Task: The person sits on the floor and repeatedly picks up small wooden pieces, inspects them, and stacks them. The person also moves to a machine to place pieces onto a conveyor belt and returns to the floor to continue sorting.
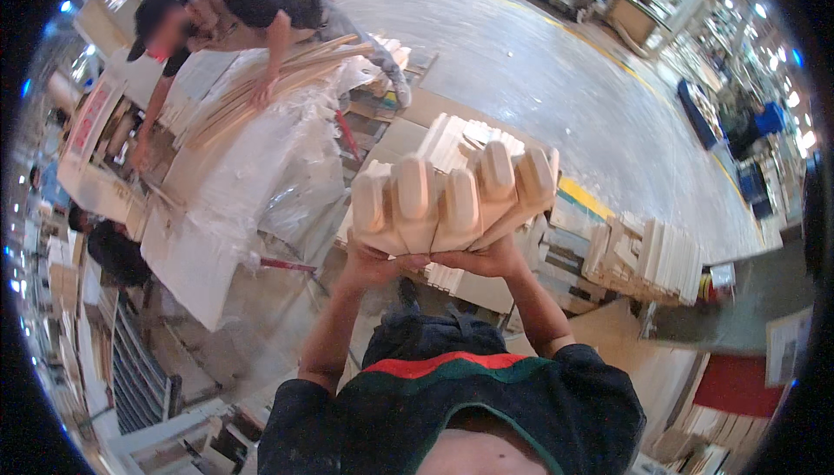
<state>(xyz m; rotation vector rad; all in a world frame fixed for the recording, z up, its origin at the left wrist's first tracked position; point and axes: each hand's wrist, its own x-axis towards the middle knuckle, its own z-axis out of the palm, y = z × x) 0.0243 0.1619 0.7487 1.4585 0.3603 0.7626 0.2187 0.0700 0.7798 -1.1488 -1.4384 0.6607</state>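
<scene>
A bundle of several pale wooden pieces with rounded ends point(415, 190) is held up in front of my chest. Those ends stand toward me, in an uneven row. My left hand point(373, 264) grips the bundle's near left side, its fingers reaching under the wood. On the near right, my right hand point(488, 258) is closed around the same bundle, and the two hands almost meet at the middle. The undersides of the pieces are hidden. Just beyond the bundle lies a stack of light wooden strips point(446, 140).
To the right, another stack of wooden pieces point(645, 258) rests on a pallet. A co-worker point(261, 6) leans over a plastic-wrapped pile point(261, 162) with long wooden strips point(239, 101) at the left. A grey floor aisle point(521, 49) with a yellow line runs beyond.
</scene>
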